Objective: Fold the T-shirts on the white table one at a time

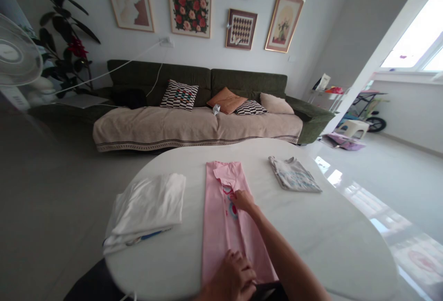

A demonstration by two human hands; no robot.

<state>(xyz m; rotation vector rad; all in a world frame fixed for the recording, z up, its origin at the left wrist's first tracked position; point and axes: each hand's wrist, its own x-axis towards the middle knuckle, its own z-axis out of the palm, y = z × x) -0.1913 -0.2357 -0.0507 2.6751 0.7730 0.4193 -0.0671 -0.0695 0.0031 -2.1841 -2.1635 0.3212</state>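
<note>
A pink T-shirt (214, 227) lies lengthwise on the white table (311, 236), with both sides folded in toward the middle. Part of its red and blue print shows in the gap between the folds, and a short sleeve is turned back near the far end. My right hand (244, 200) reaches to the upper middle of the shirt, fingers closed on the folded edge beside the print. Nearer to me, my left hand (236, 273) rests at the lower end with fingers curled on the cloth; its fingertips are partly hidden.
White folded clothing (152, 204) lies at the table's left side, a blue strip along its near edge. Toward the far right is a folded grey printed shirt (294, 175). Beyond the table stands a green sofa (138, 77) with a beige cover and several cushions.
</note>
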